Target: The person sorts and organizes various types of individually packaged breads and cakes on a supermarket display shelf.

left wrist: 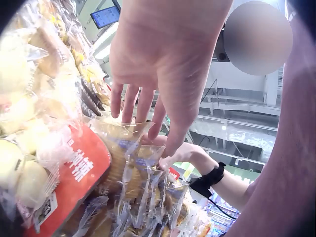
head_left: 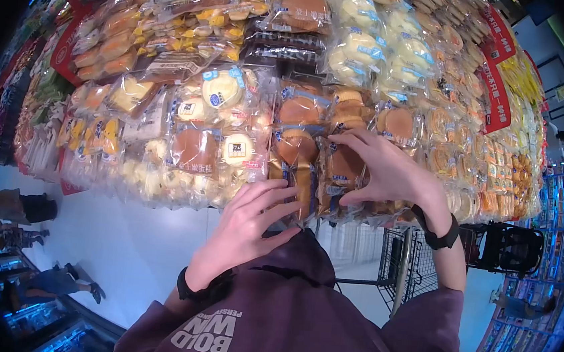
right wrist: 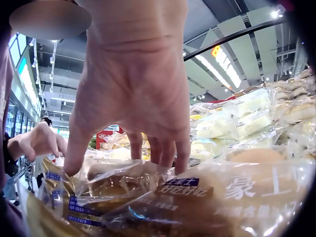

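My right hand reaches over a clear-wrapped brown cake in the front rows of a display. Its thumb and fingers are spread wide to either side of that cake. The right wrist view shows the fingertips coming down on crinkled wrapping with blue labels. Left of it, my left hand has loosely bent, parted fingers at a gold-brown pack. From the left wrist, these fingers hang down at the top edge of a row of upright packs, with nothing gripped.
Wrapped pale cakes lie to the left, and more packs rise toward the back. Red signs run along the right side. A black wire cart stands below the display's front edge, and people are on the left floor.
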Demonstrator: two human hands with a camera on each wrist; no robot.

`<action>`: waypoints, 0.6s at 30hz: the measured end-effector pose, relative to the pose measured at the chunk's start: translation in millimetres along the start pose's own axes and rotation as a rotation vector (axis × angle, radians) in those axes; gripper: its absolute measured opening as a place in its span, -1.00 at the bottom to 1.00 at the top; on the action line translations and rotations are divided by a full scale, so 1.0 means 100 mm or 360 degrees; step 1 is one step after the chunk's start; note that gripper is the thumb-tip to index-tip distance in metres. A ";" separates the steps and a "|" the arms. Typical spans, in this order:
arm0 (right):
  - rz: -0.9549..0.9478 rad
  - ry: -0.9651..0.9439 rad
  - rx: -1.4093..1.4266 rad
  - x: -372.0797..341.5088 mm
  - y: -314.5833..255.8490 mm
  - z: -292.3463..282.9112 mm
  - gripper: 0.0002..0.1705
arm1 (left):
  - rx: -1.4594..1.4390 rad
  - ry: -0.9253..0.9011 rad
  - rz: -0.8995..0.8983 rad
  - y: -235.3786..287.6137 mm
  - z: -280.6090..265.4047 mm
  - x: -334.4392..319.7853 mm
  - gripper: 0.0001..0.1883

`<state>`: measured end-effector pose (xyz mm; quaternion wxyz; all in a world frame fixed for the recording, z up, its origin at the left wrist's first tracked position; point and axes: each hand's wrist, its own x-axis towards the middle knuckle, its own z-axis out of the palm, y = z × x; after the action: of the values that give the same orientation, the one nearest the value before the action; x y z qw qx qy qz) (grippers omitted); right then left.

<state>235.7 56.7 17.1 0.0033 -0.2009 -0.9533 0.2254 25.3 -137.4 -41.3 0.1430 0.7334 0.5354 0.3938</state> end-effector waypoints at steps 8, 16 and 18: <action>0.0197 0.0130 0.0072 -0.03 -0.17 0.03 -0.11 | 0.0177 -0.0136 0.0166 -0.28 0.10 -0.07 -0.68; 0.0220 0.0064 -0.0169 -0.28 -0.22 0.37 -0.14 | 0.0155 -0.0180 0.0216 -0.32 0.11 -0.06 -0.66; 0.0223 0.0152 -0.0195 -0.29 -0.23 0.46 -0.13 | 0.0115 -0.0175 0.0205 -0.32 0.09 -0.06 -0.64</action>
<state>248.9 7.3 -11.8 0.0206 -0.2773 -0.9477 0.1565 9.4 -128.8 -69.6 0.1202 0.7915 0.4923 0.3417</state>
